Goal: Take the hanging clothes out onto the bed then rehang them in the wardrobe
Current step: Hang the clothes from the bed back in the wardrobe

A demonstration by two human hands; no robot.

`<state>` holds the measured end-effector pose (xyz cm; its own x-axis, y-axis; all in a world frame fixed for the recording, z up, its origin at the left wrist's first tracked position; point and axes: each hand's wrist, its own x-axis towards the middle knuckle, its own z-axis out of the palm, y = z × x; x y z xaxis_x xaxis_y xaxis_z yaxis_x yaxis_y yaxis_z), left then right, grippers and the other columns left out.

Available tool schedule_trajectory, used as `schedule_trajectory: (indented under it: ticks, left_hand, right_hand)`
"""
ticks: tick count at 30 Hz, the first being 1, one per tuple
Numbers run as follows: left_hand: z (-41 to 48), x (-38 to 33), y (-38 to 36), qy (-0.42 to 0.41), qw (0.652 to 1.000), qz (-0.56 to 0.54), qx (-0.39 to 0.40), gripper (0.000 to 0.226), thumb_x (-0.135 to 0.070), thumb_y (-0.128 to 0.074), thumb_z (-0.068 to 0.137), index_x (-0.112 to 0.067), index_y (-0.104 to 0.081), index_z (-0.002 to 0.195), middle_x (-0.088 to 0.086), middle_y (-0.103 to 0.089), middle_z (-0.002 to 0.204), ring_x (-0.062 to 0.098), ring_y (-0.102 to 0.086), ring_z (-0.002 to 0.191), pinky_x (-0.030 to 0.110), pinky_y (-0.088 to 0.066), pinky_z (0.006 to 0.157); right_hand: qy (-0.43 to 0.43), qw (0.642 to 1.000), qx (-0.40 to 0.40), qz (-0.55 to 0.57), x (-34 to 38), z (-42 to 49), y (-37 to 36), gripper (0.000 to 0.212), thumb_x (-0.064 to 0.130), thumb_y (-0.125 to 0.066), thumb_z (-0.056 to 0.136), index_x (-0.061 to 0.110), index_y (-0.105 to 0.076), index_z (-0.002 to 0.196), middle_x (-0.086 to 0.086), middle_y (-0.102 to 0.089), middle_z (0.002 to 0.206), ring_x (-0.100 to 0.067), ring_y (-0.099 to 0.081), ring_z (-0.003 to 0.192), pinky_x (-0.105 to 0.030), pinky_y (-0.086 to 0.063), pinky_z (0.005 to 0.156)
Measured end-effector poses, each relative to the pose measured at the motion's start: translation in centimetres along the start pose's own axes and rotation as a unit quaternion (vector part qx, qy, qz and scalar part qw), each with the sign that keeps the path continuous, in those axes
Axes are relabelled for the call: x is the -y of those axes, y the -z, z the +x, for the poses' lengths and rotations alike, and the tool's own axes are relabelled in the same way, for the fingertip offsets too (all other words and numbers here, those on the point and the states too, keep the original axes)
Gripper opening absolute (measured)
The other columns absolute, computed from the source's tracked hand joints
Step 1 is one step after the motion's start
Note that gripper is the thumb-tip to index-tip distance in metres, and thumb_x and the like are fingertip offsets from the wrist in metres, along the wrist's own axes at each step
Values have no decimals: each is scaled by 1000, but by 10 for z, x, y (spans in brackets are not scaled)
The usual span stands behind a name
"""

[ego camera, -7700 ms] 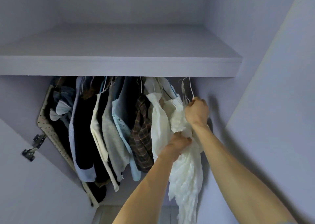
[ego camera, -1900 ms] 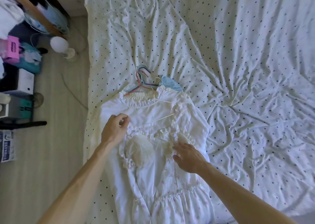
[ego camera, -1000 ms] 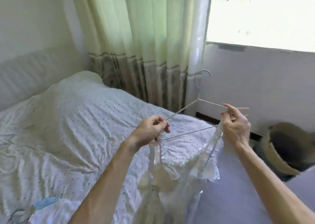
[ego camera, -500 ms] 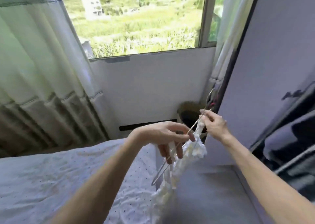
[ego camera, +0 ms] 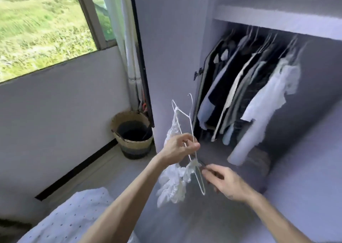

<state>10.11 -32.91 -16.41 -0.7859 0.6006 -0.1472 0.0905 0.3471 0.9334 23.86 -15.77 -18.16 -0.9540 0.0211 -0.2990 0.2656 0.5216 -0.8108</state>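
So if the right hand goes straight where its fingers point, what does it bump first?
The right hand would probably meet the white hanger first, just beyond its fingertips; blur hides the gap.

Lower left, the corner of a bed (ego camera: pixel 74 215) under a white sheet (ego camera: pixel 61 222) with small dark dots. Beside it, the grey floor (ego camera: pixel 114 170) carries a round woven basket (ego camera: pixel 133 143), upright, near the wardrobe (ego camera: pixel 175 39). Inside, a pale shelf (ego camera: pixel 277 20) spans above the hanging clothes (ego camera: pixel 249 94).
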Motion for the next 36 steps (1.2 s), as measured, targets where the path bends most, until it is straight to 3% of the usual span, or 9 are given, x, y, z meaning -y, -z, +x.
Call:
schedule_trajectory:
  ticks: [5, 10, 13, 17, 22, 27, 29, 31, 36]
  left_hand:
    - [44, -25, -57, -43, 996, 33, 73, 17, -41, -72, 87, -25, -68, 85, -7, -58, 71, 19, -61, 68, 41, -53, 77]
    - [68, -62, -107, -89, 980, 80, 158, 15, -34, -69, 92, -22, -67, 83, -2, -62, 73, 20, -63, 67, 36, -52, 74]
    - [79, -85, -130, -96, 970, 122, 188, 16, -32, -64, 95, -20, -66, 85, 2, -72, 81, 23, -71, 75, 34, -54, 74]
    - [98, -116, -149, -92, 942, 204, 251, 35, -44, -54, 98, -12, -69, 99, -1, -74, 97, 20, -72, 86, 42, -55, 89]
    - [119, -143, -151, -104, 905, 290, 294, 38, -52, -49, 96, -31, -62, 125, -10, -67, 120, 19, -66, 104, 40, -56, 93]
    - [159, -160, -127, -146, 885, 363, 251, 47, -43, -49, 100, -34, -42, 146, -3, -51, 142, 14, -56, 108, 26, -47, 89]
    - [181, -171, -115, -176, 866, 417, 211, 55, -43, -49, 100, -33, -33, 152, 1, -41, 152, 23, -50, 125, 36, -44, 101]
    - [201, -185, -106, -199, 843, 470, 169, 60, -43, -49, 100, -33, -26, 155, 2, -29, 160, 28, -30, 145, 47, -33, 115]
    - [254, -223, -105, -254, 796, 544, 71, 66, -46, -47, 100, -38, -15, 157, 2, 1, 167, 28, 0, 153, 55, -10, 122]
  right_hand:
    - [-20, 991, -90, 100, -22, -28, 12, 11, 33, -59, 98, 28, -66, 92, 6, -70, 76, -5, -53, 54, -22, -41, 55]
    - [-47, 974, -148, 163, -39, -59, 37, 15, 26, -57, 100, 13, -62, 96, 2, -70, 79, -17, -58, 58, -28, -46, 51]
    - [-54, 963, -204, 167, -40, -70, 48, 16, 24, -54, 101, 16, -61, 90, -1, -69, 80, -18, -57, 57, -27, -46, 49]
    - [-59, 942, -272, 189, -35, -79, 62, 19, 20, -52, 102, 12, -61, 87, 1, -66, 77, -15, -52, 54, -26, -44, 49]
    - [-62, 917, -330, 215, -43, -82, 83, 20, 18, -52, 102, 5, -60, 89, 2, -64, 76, -13, -47, 53, -28, -44, 51]
    - [-65, 891, -398, 208, -56, -62, 134, 22, 16, -51, 102, -2, -58, 91, -2, -62, 76, -14, -46, 49, -24, -42, 50]
    - [-72, 882, -422, 197, -64, -48, 161, 21, 16, -53, 101, -1, -60, 89, 0, -64, 75, -13, -48, 49, -26, -44, 52]
    - [-84, 879, -433, 185, -72, -34, 189, 20, 18, -54, 100, 4, -61, 88, 5, -66, 73, -13, -50, 50, -28, -45, 56]
    - [-86, 874, -452, 155, -95, 12, 261, 22, 18, -51, 101, 5, -61, 85, 13, -63, 62, -11, -48, 46, -28, -43, 58]
